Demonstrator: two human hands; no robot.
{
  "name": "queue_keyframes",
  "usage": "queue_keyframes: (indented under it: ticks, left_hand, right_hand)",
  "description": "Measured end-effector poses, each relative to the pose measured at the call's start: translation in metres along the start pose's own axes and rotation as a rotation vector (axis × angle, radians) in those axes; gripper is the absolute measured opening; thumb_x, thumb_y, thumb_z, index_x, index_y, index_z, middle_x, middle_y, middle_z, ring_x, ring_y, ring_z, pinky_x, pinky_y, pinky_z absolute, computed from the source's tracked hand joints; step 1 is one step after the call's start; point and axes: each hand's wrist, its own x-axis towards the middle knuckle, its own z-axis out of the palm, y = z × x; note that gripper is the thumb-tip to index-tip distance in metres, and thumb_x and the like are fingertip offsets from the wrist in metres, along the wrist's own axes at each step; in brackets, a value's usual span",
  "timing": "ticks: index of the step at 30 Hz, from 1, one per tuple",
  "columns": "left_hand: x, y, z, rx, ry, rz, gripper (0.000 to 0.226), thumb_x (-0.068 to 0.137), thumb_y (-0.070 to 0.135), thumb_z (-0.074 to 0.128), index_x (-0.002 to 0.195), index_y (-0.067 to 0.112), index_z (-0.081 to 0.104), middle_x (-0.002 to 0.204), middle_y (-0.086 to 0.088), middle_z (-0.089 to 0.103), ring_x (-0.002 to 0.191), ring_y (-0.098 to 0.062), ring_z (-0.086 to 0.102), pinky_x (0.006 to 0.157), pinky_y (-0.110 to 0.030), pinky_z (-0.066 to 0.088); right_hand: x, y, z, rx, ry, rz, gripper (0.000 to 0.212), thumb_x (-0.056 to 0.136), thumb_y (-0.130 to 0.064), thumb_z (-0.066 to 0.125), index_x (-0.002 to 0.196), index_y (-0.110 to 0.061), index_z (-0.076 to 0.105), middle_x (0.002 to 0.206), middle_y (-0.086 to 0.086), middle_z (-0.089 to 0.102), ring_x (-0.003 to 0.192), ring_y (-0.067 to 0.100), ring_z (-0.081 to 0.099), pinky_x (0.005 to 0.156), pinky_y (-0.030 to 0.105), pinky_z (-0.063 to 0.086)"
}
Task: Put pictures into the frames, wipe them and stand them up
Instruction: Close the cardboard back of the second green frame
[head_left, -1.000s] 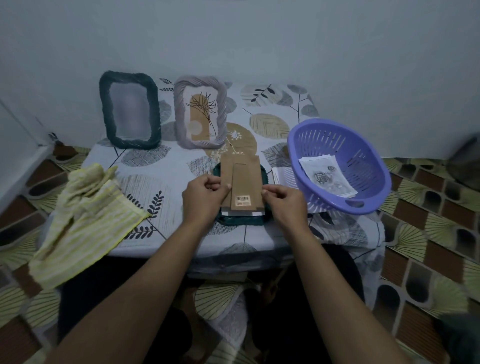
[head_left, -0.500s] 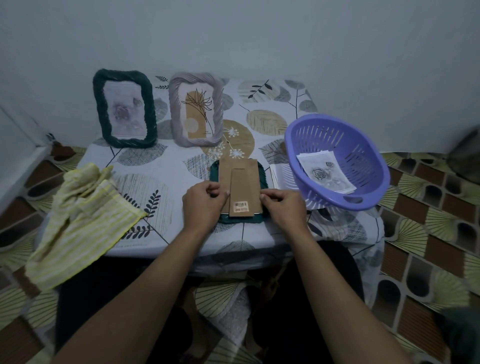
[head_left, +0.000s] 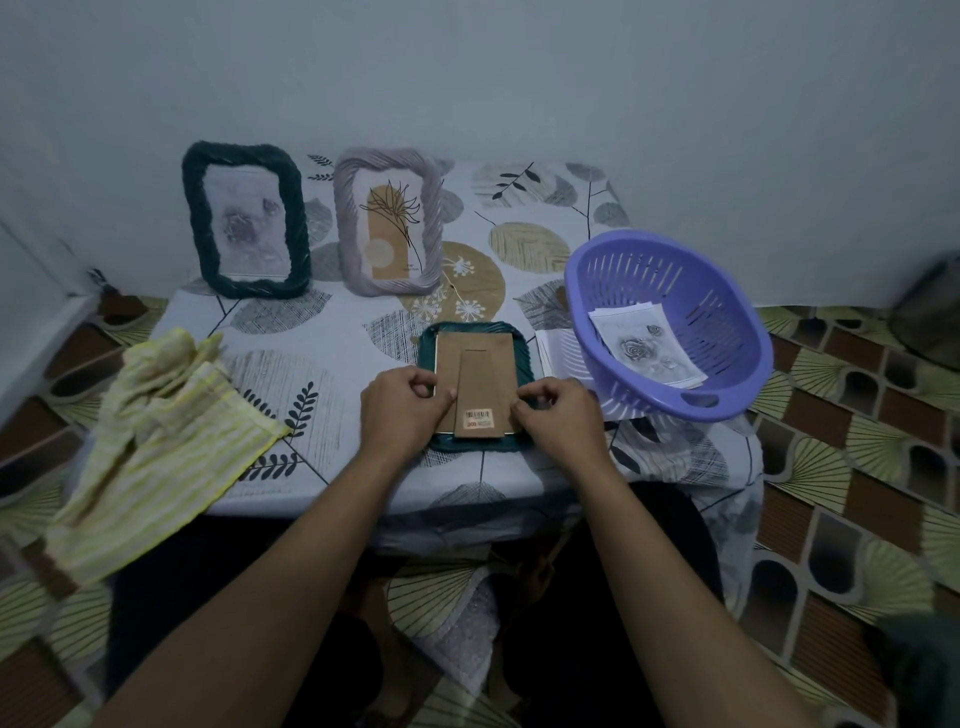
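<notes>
Beyond my fingers (head_left: 440, 399), dark frame (head_left: 193, 218) and grey frame (head_left: 344, 218) stand filled; third frame (head_left: 525, 358) face down, left hand (head_left: 402, 413) and right hand (head_left: 561, 418) pinching its backboard (head_left: 475, 371) edges; wiping, standing likely remain.

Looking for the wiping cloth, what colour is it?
The cloth is pale yellow with white stripes, best in the head view.

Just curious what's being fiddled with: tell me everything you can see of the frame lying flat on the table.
The dark green frame lies face down, flat on the leaf-print tablecloth, near the table's front edge. Its rim looks ribbed. A brown cardboard back with a flat stand strip and a barcode sticker fills it. The left hand and right hand pinch the back's lower side edges.
</notes>
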Motion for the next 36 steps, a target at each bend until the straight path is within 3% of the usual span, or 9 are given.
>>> queue_keyframes:
  ticks: [3,8,13,17,22,26,28,31,36]
  left_hand:
    - [0.003,0.001,-0.001,0.023,-0.013,-0.029,0.029,0.082,0.028,0.080,0.104,0.013,0.073,0.072,0.012,0.055,0.068,-0.003,0.053,0.058,-0.018,0.039]
    - [0.010,0.003,-0.003,0.137,-0.089,-0.061,0.050,0.080,0.037,0.078,0.125,0.019,0.065,0.087,0.005,0.057,0.102,-0.025,0.060,0.092,-0.040,0.049]
    - [0.013,0.005,-0.003,0.102,-0.141,-0.143,0.035,0.082,0.042,0.065,0.116,0.035,0.066,0.109,0.003,0.067,0.114,-0.028,0.056,0.103,-0.048,0.042]
    - [0.017,0.003,-0.005,0.033,-0.146,-0.153,0.017,0.082,0.043,0.061,0.098,0.039,0.065,0.115,0.003,0.068,0.115,-0.028,0.056,0.102,-0.049,0.043]
    - [0.024,-0.002,0.000,0.124,-0.118,-0.119,0.025,0.088,0.041,0.067,0.111,0.030,0.069,0.121,-0.003,0.067,0.117,-0.028,0.057,0.101,-0.046,0.046]
    - [0.027,0.000,0.000,0.203,-0.067,-0.115,0.032,0.093,0.038,0.057,0.124,0.035,0.063,0.128,-0.002,0.060,0.123,-0.030,0.047,0.102,-0.042,0.038]
    - [0.030,0.004,-0.001,0.272,-0.064,-0.115,0.033,0.096,0.037,0.050,0.127,0.039,0.061,0.133,-0.004,0.054,0.126,-0.031,0.040,0.100,-0.045,0.031]
    - [0.034,0.009,-0.002,0.304,-0.086,-0.131,0.029,0.099,0.035,0.047,0.121,0.042,0.064,0.135,-0.005,0.050,0.128,-0.030,0.036,0.099,-0.046,0.028]
    - [0.037,0.007,0.000,0.260,-0.082,-0.175,0.020,0.100,0.038,0.049,0.109,0.044,0.066,0.131,-0.001,0.055,0.126,-0.028,0.037,0.090,-0.045,0.025]
  right_hand:
    - [0.000,-0.004,-0.003,-0.014,-0.026,0.014,0.025,0.066,-0.045,0.067,0.088,-0.035,0.072,0.099,-0.001,0.070,0.102,0.023,0.062,0.092,0.044,0.053]
    - [-0.001,-0.011,-0.009,-0.121,-0.068,-0.004,0.047,0.080,-0.037,0.070,0.126,-0.029,0.067,0.117,0.004,0.062,0.115,0.026,0.053,0.102,0.042,0.045]
    - [0.001,-0.013,-0.007,-0.094,-0.086,0.019,0.053,0.068,-0.049,0.064,0.120,-0.038,0.070,0.120,0.001,0.067,0.117,0.026,0.057,0.103,0.044,0.046]
    - [-0.001,-0.012,-0.006,-0.048,-0.084,0.021,0.057,0.062,-0.049,0.061,0.117,-0.037,0.072,0.115,-0.001,0.073,0.113,0.026,0.061,0.099,0.044,0.051]
    - [0.001,-0.012,-0.006,-0.043,-0.075,0.009,0.056,0.063,-0.047,0.064,0.117,-0.034,0.073,0.113,0.001,0.072,0.111,0.025,0.062,0.098,0.043,0.051]
    - [0.005,-0.013,-0.005,-0.094,-0.086,-0.007,0.059,0.075,-0.050,0.057,0.131,-0.033,0.063,0.124,0.005,0.061,0.120,0.030,0.051,0.103,0.046,0.042]
    - [0.007,-0.015,-0.006,-0.130,-0.093,-0.008,0.048,0.086,-0.047,0.056,0.132,-0.036,0.061,0.128,0.006,0.056,0.125,0.031,0.045,0.105,0.046,0.034]
    - [0.011,-0.019,-0.006,-0.178,-0.095,-0.006,0.040,0.093,-0.041,0.053,0.132,-0.037,0.061,0.135,0.007,0.050,0.130,0.031,0.037,0.108,0.048,0.026]
    - [0.014,-0.019,-0.004,-0.180,-0.093,-0.009,0.038,0.092,-0.042,0.054,0.128,-0.040,0.064,0.136,0.004,0.051,0.130,0.031,0.034,0.109,0.050,0.024]
